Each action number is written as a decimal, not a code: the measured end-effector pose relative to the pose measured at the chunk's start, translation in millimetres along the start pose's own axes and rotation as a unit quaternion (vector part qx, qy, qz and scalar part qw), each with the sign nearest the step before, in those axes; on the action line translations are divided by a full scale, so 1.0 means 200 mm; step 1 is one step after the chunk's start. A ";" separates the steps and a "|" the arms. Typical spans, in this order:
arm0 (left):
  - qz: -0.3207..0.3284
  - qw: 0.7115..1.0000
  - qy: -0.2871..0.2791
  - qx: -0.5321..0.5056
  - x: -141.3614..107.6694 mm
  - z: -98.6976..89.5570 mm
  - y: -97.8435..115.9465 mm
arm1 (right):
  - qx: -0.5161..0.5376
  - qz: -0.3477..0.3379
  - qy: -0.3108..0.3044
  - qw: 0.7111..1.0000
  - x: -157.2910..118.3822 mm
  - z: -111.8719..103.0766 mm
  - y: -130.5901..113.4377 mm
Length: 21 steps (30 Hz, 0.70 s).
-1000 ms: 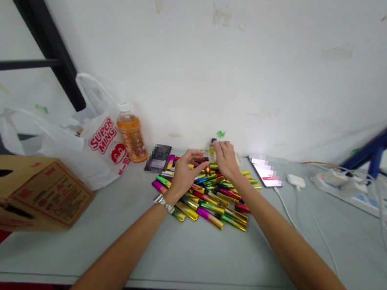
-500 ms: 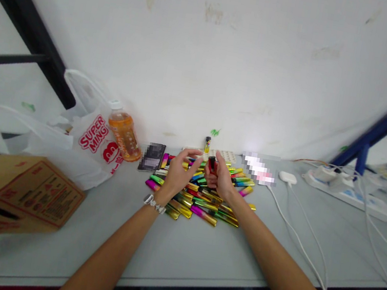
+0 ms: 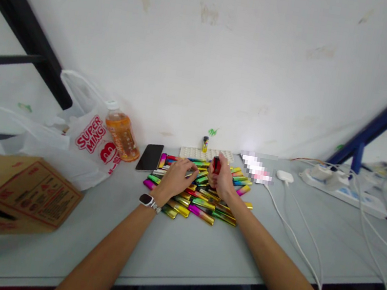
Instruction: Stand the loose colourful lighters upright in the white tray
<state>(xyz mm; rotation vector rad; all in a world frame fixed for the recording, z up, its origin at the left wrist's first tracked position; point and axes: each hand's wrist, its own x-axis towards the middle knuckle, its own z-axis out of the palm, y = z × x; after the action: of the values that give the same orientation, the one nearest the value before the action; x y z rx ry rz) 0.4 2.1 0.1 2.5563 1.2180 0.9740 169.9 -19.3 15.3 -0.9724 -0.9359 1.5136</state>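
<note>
Glossy gold fades into magenta, green, red and blue along the lighters (image 3: 202, 203), which lie in a loose, overlapping pile on the grey surface (image 3: 175, 251), seen from the head view. The held lighter (image 3: 217, 165) is red with a black top and stands upright above the pile in the right hand (image 3: 224, 181), its fingers wrapped around the body and its thumb raised at the top. The left hand (image 3: 176, 178) rests low over the pile with fingers loosely curled; whether they pinch anything, I cannot tell. Behind, near the wall, a small yellowish lighter (image 3: 205, 144) with a dark top stands at the white tray (image 3: 187, 152). A dark phone (image 3: 150, 157) lies just left of the pile. Half a second ago the left hand was higher, thumb and fingers apart; now it has dropped and curled. A second ago the right hand was at the standing yellowish lighter, and the left pinched a black-topped one; the right has since drawn back, gripping the red one.
</note>
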 end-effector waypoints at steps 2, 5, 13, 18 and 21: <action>0.003 1.000 -0.005 0.011 0.00 0.00 0.00 | 0.023 0.003 0.006 1.000 -0.01 0.00 -0.01; 0.011 0.999 -0.017 0.030 -0.01 -0.01 -0.01 | 0.038 0.005 -0.004 0.999 -0.02 0.00 -0.02; 0.003 0.997 -0.042 0.058 -0.01 0.00 -0.03 | 0.016 0.002 0.036 0.999 -0.02 0.02 -0.02; -0.003 0.998 -0.033 0.055 -0.01 0.01 -0.03 | -0.020 -0.016 0.059 0.998 0.00 0.02 0.00; -0.001 0.998 -0.030 0.052 -0.01 0.01 -0.03 | -0.033 -0.042 0.063 0.997 0.01 0.01 0.02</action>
<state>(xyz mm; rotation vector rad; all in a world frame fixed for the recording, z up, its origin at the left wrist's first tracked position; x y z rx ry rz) -4.0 5.1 -4.7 2.6413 1.2878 0.8494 165.8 -17.8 12.6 -1.0505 -0.9287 1.3416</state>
